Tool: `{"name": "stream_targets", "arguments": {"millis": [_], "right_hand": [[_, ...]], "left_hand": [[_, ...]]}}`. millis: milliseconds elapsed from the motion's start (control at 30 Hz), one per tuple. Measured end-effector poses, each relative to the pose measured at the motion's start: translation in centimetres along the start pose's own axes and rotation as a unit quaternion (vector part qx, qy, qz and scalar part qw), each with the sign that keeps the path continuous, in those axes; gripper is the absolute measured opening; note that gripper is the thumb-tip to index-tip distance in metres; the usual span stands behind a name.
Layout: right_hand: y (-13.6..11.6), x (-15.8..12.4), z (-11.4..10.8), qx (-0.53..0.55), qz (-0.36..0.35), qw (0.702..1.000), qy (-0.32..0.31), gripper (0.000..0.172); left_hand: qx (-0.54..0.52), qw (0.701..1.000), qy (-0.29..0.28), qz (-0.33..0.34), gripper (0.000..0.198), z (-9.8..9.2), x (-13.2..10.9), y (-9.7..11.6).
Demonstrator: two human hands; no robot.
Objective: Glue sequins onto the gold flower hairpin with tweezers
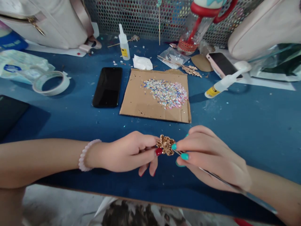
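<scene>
Two hands meet above the bench [98, 124], close to the middle of its near edge. The left hand [131, 152], red-nailed, with a bracelet [86, 155] at the wrist, pinches a gold ornament [166, 142] between its fingers, so that the ornament is held up between the two hands. The right hand [216, 157], its nails teal, has its fingers gathered round tweezers [252, 198], whose tips point in at the ornament's right side; whether they grip anything there is too small to tell.

Beyond the ornament lies a card [134, 103], with gems [168, 94] of many colours spread mostly over its right half. Just beside the card's left edge is a black phone [107, 87]; farther toward the bench's left edge, tape [65, 82] lies next to a plastic pack [21, 64]. A tissue [142, 62] sits at the card's far left corner, and a bottle [124, 48] stands upright near it. By the card's far right corner are gold sprigs [192, 71]. A second bottle [215, 89] is to the right of the card, with a pink phone [223, 64] behind it. Toward the bench's far edge a cup [190, 31] stands before a mesh [131, 15]. Pale bags [56, 25] fill both far corners.
</scene>
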State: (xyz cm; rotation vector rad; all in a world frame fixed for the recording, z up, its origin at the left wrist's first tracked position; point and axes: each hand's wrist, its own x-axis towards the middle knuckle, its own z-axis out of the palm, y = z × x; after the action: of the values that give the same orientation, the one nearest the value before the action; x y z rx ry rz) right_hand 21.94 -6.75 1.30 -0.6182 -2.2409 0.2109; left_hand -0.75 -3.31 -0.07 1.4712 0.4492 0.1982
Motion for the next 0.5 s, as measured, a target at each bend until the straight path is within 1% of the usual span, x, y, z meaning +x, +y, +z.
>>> {"name": "stream_targets", "arguments": {"millis": [333, 500], "right_hand": [[-0.18, 0.24, 0.06, -0.036, -0.031, 0.999, -0.012, 0.007], [-0.04, 0.33, 0.07, -0.042, -0.037, 0.998, -0.009, 0.007]], "left_hand": [[0.000, 1.000, -0.002, 0.002, 0.016, -0.03, 0.00, -0.05], [0.006, 1.000, -0.009, 0.002, 0.016, -0.09, 0.11, -0.14]]}}
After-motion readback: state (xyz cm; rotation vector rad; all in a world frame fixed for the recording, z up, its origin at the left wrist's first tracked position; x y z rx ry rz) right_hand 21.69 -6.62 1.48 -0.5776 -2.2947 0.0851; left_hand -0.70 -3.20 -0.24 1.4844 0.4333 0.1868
